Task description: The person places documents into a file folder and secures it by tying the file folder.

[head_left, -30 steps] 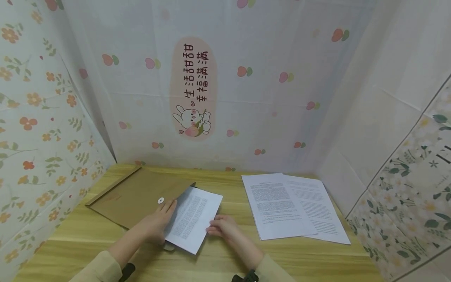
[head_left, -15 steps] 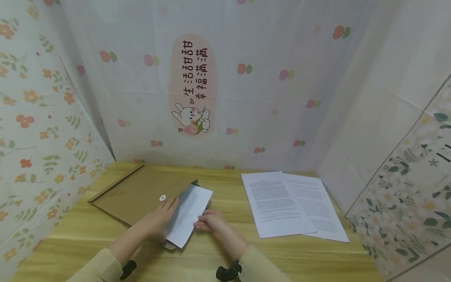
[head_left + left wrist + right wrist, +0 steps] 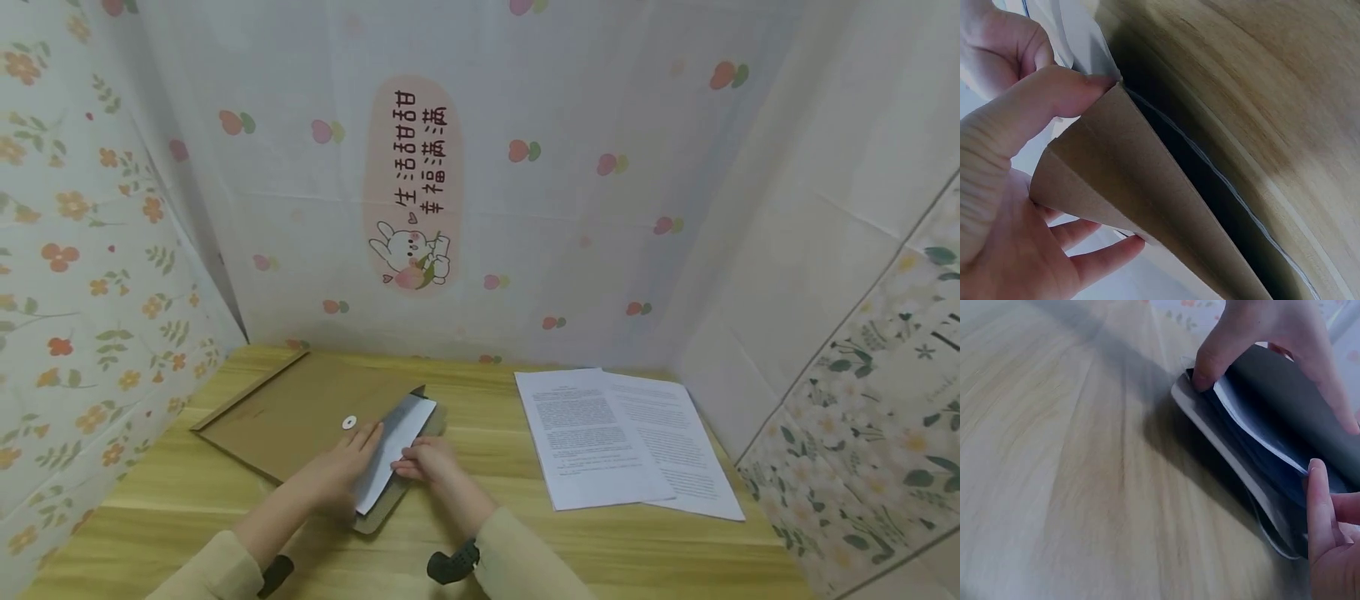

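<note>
A brown paper document envelope (image 3: 292, 417) with a white round button lies at the left of the table, its mouth spread toward the right. My left hand (image 3: 337, 471) grips it by the near end of the mouth; in the left wrist view the thumb lies at the corner of the folded side (image 3: 1116, 156), with fingers on the other face. Printed sheets of paper (image 3: 397, 442) sit mostly inside, only a narrow strip showing past the mouth. My right hand (image 3: 437, 467) pinches their outer edge. Beneath the sheets the envelope's flap (image 3: 375, 518) extends over the table.
Two overlapping stacks of printed paper, a nearer one (image 3: 588, 442) and one behind it (image 3: 686, 442), lie on the right of the wooden table (image 3: 600, 550). A thin string (image 3: 1210, 162) hangs by the envelope. Patterned curtains (image 3: 585, 250) enclose the table's back and sides.
The right hand has moved left, and the sheets have slid deeper into the envelope. More of the flap shows now. The left hand has stayed at the mouth.
</note>
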Demonstrator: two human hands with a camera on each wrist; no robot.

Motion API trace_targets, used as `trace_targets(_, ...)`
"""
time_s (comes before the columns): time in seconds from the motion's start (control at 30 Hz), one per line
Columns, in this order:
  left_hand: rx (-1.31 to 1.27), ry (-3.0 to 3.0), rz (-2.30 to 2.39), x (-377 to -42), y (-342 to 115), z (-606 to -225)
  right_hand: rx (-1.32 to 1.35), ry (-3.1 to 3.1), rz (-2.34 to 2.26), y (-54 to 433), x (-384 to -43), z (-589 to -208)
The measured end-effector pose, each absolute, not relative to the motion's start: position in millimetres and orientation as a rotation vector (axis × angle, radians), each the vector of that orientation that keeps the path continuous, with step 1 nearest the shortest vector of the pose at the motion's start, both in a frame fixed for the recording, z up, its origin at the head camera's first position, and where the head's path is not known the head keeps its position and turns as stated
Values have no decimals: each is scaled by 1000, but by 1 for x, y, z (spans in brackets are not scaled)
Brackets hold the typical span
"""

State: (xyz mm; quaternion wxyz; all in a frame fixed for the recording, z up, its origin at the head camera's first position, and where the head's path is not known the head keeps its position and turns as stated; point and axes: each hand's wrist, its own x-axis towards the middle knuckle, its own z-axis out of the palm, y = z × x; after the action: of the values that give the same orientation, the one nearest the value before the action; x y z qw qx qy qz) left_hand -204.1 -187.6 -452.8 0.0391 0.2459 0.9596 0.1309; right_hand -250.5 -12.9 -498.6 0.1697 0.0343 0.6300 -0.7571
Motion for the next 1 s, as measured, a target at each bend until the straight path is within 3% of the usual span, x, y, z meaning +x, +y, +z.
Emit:
trace_targets(0.5,799,2940,414,-200,-185,-448,211,1866,-2155,-38,-256,-501)
trace_targets(1.0,805,2938,439,-201,-185,-446,45,1867,-2139,-42,-258,-502)
